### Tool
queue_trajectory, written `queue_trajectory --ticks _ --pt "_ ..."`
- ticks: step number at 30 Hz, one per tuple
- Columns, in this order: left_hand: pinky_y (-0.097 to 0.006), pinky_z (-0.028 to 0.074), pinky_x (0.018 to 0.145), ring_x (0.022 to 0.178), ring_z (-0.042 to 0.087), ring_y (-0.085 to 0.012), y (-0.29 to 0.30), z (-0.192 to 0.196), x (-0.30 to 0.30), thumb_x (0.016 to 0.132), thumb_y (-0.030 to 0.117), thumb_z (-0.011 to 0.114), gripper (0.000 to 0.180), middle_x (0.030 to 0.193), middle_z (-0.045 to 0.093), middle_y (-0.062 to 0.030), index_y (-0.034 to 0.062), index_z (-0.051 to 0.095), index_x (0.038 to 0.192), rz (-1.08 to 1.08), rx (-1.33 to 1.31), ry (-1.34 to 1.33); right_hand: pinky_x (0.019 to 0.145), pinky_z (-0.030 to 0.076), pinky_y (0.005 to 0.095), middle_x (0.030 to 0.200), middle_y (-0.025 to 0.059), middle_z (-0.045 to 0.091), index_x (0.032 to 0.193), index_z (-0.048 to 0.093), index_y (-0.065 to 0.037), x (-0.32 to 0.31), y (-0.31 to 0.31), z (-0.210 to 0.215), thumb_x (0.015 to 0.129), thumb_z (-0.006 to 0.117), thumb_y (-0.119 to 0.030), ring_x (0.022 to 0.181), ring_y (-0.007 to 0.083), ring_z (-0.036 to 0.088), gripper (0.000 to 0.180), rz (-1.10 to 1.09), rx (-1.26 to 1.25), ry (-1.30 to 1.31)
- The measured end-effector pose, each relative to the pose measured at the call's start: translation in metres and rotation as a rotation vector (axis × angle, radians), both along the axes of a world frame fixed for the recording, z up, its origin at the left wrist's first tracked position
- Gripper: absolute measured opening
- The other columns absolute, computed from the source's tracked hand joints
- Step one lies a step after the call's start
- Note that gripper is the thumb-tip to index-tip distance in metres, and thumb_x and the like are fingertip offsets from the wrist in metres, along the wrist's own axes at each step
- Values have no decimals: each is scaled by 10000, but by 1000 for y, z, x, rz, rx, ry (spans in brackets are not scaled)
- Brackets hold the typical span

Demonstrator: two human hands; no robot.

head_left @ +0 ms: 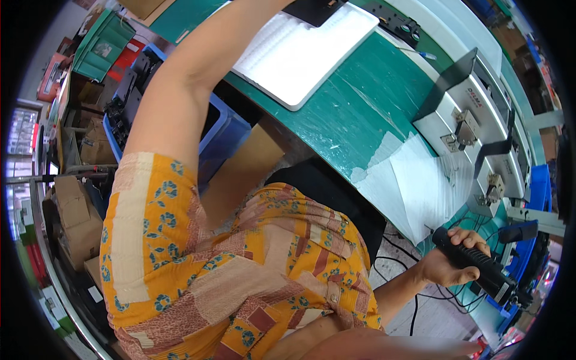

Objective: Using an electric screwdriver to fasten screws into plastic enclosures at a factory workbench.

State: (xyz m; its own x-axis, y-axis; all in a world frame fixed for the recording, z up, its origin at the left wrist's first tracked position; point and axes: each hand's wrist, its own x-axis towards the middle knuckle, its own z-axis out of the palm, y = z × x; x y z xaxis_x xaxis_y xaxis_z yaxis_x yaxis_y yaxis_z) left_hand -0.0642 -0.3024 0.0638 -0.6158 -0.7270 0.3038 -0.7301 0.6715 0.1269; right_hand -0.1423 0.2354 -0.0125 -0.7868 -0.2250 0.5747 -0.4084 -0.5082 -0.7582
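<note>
My right hand [447, 263] is closed around a black electric screwdriver [480, 264], its thin bit pointing toward the bench. A cable leaves the tool's back end. My left arm stretches up across the view and runs out at the top edge, so the left hand itself is hidden. Close to where that arm leaves the picture, a flat black part [315, 11] lies on a white foam sheet [294, 72]. The sheet rests on the green bench top [360, 90].
Grey machines [465, 114] with metal fittings line the bench's right side, with crumpled clear film [414, 186] before them. A black bracket [393, 24] and a blue-tipped pen-like tool [423, 55] lie at the back. A blue crate [225, 129] with black parts stands left; cables [414, 300] hang lower right.
</note>
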Motion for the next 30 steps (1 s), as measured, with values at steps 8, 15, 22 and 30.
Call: queue_trajectory --ticks 8,15,22,30 --pt "-423 549 642 655 686 -344 131 34 29 626 572 816 762 689 678 -266 -164 665 758 -414 92 86 693 509 383 963 114 590 1233 559 -35 -9 4 -7 908 655 -666 775 224 592 716 143 -102 13" --pt "-420 486 812 853 564 -345 256 9 49 655 442 822 740 897 592 -240 -153 603 1036 -1112 53 184 701 523 413 974 121 603 1243 573 -66 -13 5 -12 895 637 -707 776 248 601 732 163 -88 36" --pt "-428 402 754 815 524 -332 315 -24 9 580 283 778 517 799 589 -234 -161 633 801 -1434 2 99 699 513 408 974 110 600 1264 600 -106 -14 6 -15 892 640 -709 766 244 594 710 238 -140 -23" --pt "-468 439 802 969 586 -390 322 -55 -13 570 171 812 496 888 640 -235 -142 660 923 -1493 132 55 718 533 436 974 122 593 1259 598 -86 -15 9 -8 884 585 -774 776 262 598 783 286 -114 10"
